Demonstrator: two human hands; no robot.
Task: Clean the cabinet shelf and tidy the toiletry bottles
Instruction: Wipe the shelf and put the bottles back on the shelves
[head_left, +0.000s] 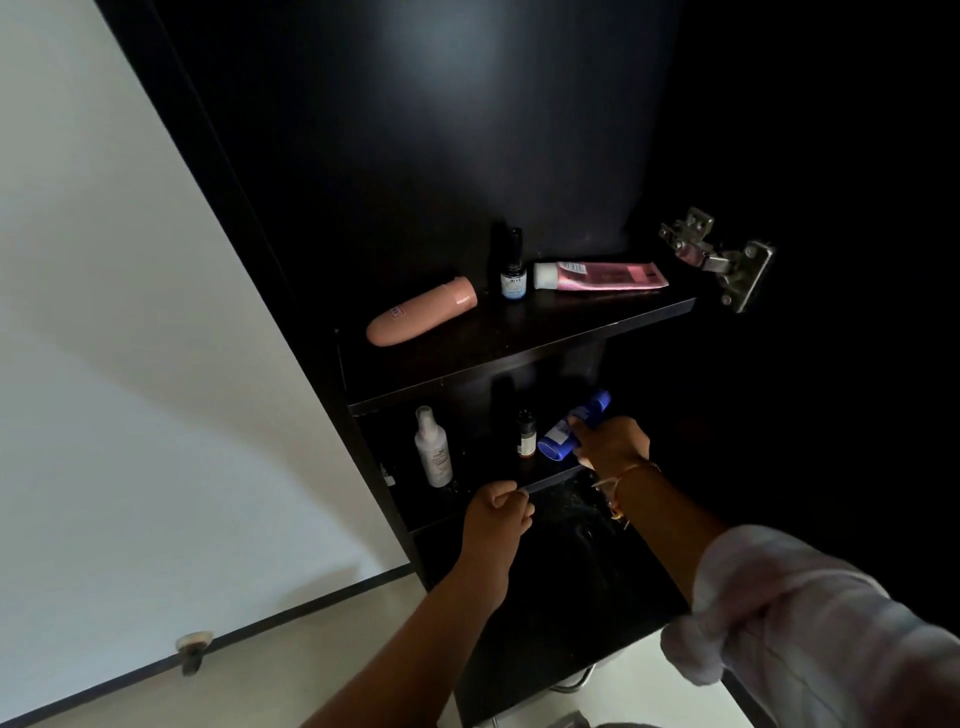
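Observation:
My right hand (613, 441) grips a blue bottle (566, 428) that tilts over the right part of the lower shelf (467, 512). My left hand (498, 512) is closed at that shelf's front edge; it is too dark to tell whether it holds anything. A white spray bottle (432, 447) and a small dark bottle (525, 434) stand upright on the lower shelf. On the upper shelf (519, 348) a peach bottle (421, 318) lies on its side, a small dark dropper bottle (513, 267) stands, and a pink tube (602, 275) lies flat.
The cabinet is black and dim inside. A metal hinge (719, 257) sticks out on the right wall at upper-shelf height. A white wall (104, 364) is on the left, with a door stopper (193, 647) at its base. A third dark surface (561, 597) lies beneath my forearms.

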